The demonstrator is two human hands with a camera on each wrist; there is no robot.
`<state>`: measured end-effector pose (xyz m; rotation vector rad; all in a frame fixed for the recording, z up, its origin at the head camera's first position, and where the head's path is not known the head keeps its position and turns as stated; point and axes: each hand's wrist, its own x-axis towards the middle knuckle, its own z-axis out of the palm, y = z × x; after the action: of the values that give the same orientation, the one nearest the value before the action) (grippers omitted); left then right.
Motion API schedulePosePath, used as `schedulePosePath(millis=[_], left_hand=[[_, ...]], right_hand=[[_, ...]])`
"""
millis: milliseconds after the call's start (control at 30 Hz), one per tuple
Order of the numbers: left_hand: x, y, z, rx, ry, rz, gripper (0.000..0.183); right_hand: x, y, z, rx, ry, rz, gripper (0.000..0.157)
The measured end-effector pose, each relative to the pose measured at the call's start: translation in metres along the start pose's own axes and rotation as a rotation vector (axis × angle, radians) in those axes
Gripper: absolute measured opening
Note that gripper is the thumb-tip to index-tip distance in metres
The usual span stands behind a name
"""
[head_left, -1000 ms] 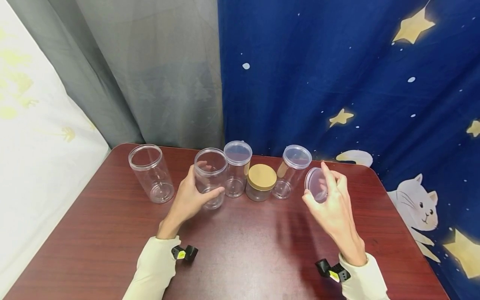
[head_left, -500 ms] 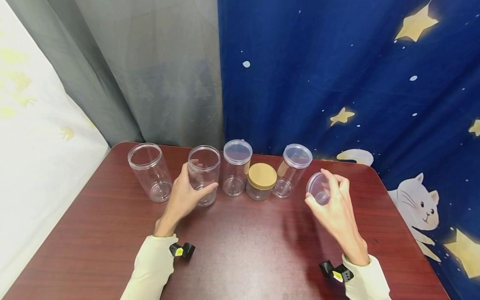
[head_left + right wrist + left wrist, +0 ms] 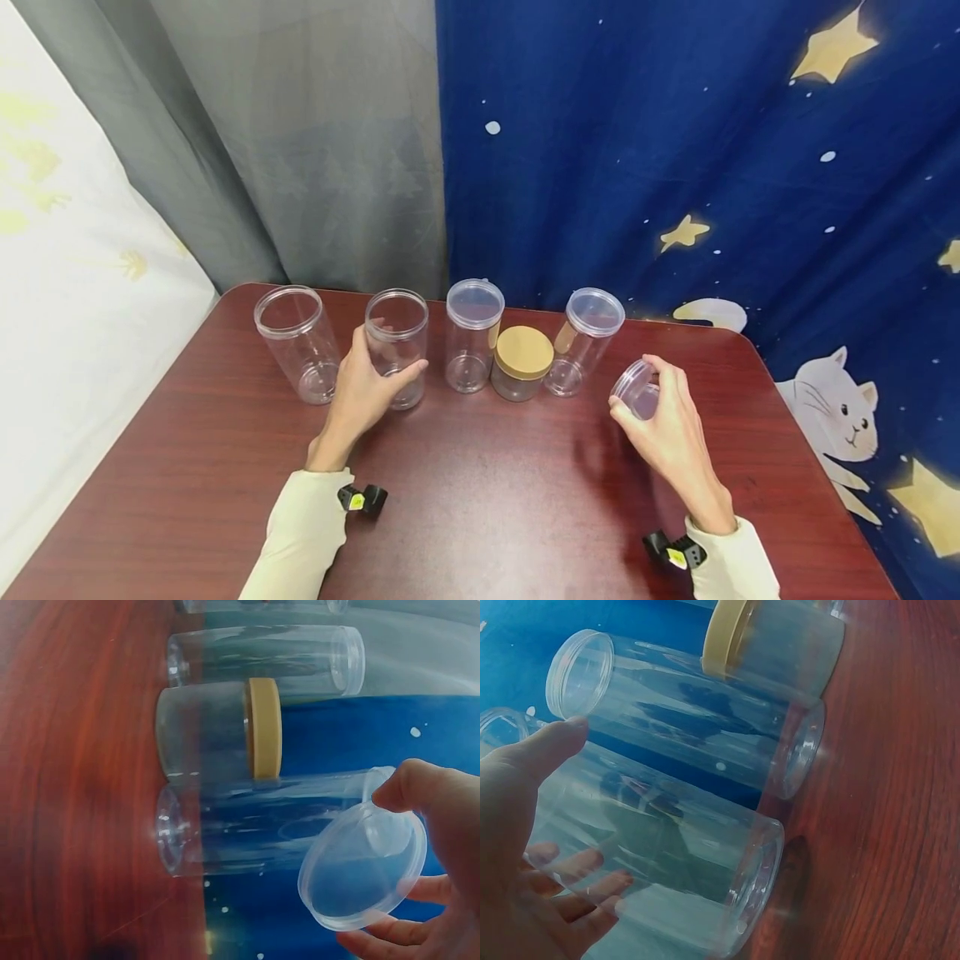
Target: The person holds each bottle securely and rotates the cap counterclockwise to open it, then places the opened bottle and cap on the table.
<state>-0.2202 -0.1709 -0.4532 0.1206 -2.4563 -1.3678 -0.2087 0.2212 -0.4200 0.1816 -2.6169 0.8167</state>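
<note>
In the head view my left hand (image 3: 362,392) grips a tall clear plastic jar (image 3: 408,348) with no lid, thumb on its near right side and fingers behind it. The left wrist view shows those fingers through the wall of the upright jar (image 3: 675,840), its base close to the table. My right hand (image 3: 670,425) pinches a round clear lid (image 3: 636,390) by its edge, thumb and fingers on opposite sides. Held tilted above the table, the lid (image 3: 364,870) overlaps a jar behind it in the right wrist view.
Left of the held jar stands another lidless clear jar (image 3: 311,354). To its right are a lidded clear jar (image 3: 468,350), a short jar with a gold lid (image 3: 523,353) and another lidded jar (image 3: 588,337). Curtains hang behind the brown table (image 3: 487,500).
My left hand has moved the lidless jar leftward, opening a gap from the lidded one beside it. My right hand has come down slightly and turned the lid.
</note>
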Motion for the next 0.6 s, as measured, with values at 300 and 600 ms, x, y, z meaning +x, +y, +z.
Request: schedulePosePath(millis=[300, 600], left_hand=[[0.002, -0.004, -0.004, 0.008, 0.012, 0.028, 0.085], [0.003, -0.012, -0.011, 0.036, 0.022, 0.007, 0.084]], right_hand=[[-0.007, 0.012, 0.006, 0.026, -0.029, 0.075, 0.073], [-0.010, 0.026, 0.009, 0.002, -0.085, 0.041, 0.078]])
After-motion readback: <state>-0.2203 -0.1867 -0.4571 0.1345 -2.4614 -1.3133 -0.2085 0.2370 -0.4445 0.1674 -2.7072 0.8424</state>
